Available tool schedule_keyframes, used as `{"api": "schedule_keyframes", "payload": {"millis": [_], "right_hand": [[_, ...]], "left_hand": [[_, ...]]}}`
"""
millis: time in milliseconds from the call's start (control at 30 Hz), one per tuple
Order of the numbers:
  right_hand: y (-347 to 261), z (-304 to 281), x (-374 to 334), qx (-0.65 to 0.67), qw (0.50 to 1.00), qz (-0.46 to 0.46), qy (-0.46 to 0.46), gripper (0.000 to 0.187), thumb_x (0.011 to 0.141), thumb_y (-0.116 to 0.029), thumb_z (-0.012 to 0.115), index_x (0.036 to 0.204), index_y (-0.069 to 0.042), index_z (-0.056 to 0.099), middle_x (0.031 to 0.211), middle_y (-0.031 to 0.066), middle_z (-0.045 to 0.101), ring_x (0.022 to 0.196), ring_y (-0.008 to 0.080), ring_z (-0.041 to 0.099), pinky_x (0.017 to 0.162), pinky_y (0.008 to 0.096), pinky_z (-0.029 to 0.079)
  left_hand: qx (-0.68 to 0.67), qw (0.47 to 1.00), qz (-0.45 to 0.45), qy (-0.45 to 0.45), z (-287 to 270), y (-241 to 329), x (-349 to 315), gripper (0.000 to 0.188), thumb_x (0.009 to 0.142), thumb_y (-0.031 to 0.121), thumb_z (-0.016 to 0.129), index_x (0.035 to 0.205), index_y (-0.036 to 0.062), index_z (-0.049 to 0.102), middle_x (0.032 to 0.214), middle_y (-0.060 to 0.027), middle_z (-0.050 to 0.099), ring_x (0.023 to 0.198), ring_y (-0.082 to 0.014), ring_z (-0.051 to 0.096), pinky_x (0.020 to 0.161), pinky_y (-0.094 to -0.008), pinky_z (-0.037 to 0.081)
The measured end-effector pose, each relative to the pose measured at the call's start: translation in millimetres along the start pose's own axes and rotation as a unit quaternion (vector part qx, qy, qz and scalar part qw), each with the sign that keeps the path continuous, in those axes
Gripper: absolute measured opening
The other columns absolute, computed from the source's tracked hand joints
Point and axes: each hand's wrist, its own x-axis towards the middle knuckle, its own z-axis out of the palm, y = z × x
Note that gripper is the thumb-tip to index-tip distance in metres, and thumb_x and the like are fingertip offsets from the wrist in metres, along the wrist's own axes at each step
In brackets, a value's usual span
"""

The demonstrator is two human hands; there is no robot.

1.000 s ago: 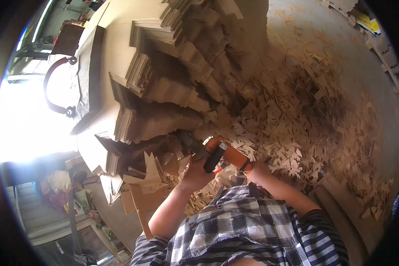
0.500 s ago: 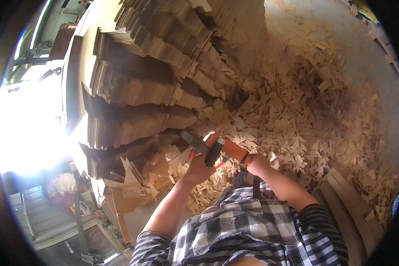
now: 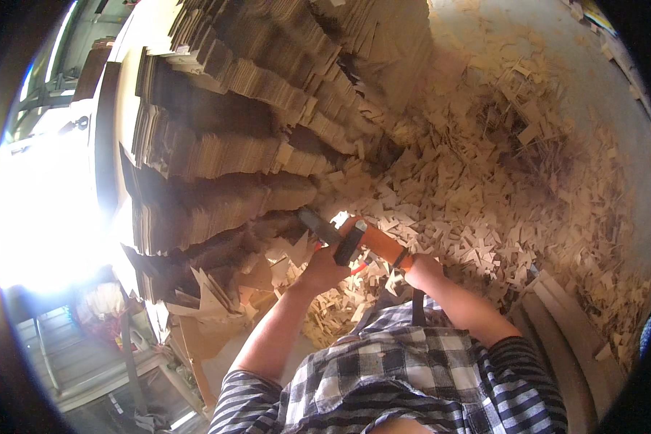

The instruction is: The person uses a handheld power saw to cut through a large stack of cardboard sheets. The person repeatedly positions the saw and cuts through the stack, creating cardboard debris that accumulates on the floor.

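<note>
Both of my hands are on an orange-and-black power tool (image 3: 376, 242) in front of my waist. My left hand (image 3: 325, 270) is closed round its front part, near a black grip and a red piece. At the rear end of the orange body, my right hand (image 3: 424, 272) is wrapped round it. The tool's dark, blocky front end points up and left, close to the lower edge of the tall stacks of cut cardboard sheets (image 3: 217, 155). Whether it touches them I cannot tell.
Small cardboard scraps (image 3: 484, 210) lie in a heap across the floor ahead and right. Torn cardboard pieces (image 3: 210, 293) stand by my left arm. Curved brown panels (image 3: 557, 333) lie at the lower right. Bright light comes from the left.
The stacks have shifted slightly left in view. The tool's front end has tipped a little, while both hands keep their hold in nearly the same place.
</note>
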Motion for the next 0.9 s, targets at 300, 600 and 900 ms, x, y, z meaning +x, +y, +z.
{"api": "schedule_keyframes", "payload": {"millis": [300, 600, 900], "right_hand": [[68, 28, -23, 0.016, 0.997, 0.063, 0.027, 0.029, 0.064, -0.024, 0.058, 0.081, -0.001, 0.058, 0.081, 0.0188, 0.058, 0.078, 0.0316, 0.057, 0.067, 0.0375, 0.046], [40, -13, 0, 0.085, 0.995, 0.006, 0.053, 0.029, 0.065, -0.025, 0.057, 0.083, -0.001, 0.057, 0.080, 0.0189, 0.059, 0.078, 0.0332, 0.056, 0.066, 0.0387, 0.045], [20, -10, 41, 0.025, 0.999, -0.018, -0.020, 0.023, 0.063, -0.017, 0.055, 0.078, 0.000, 0.058, 0.080, 0.0199, 0.058, 0.078, 0.0321, 0.057, 0.067, 0.0375, 0.046]], "left_hand": [[0.076, 0.992, 0.075, -0.071, 62, 9, 23, 0.030, 0.066, 0.013, 0.052, 0.095, 0.0050, 0.052, 0.076, -0.0160, 0.058, 0.073, -0.0253, 0.057, 0.064, -0.0346, 0.045], [0.174, 0.983, 0.055, -0.003, 47, 22, 33, 0.038, 0.064, 0.022, 0.061, 0.091, -0.0009, 0.051, 0.077, -0.0190, 0.057, 0.077, -0.0294, 0.057, 0.067, -0.0361, 0.044], [0.139, 0.988, 0.020, 0.068, 13, 24, 45, 0.042, 0.062, 0.030, 0.063, 0.094, 0.0047, 0.053, 0.078, -0.0160, 0.057, 0.081, -0.0282, 0.055, 0.075, -0.0343, 0.040]]}}
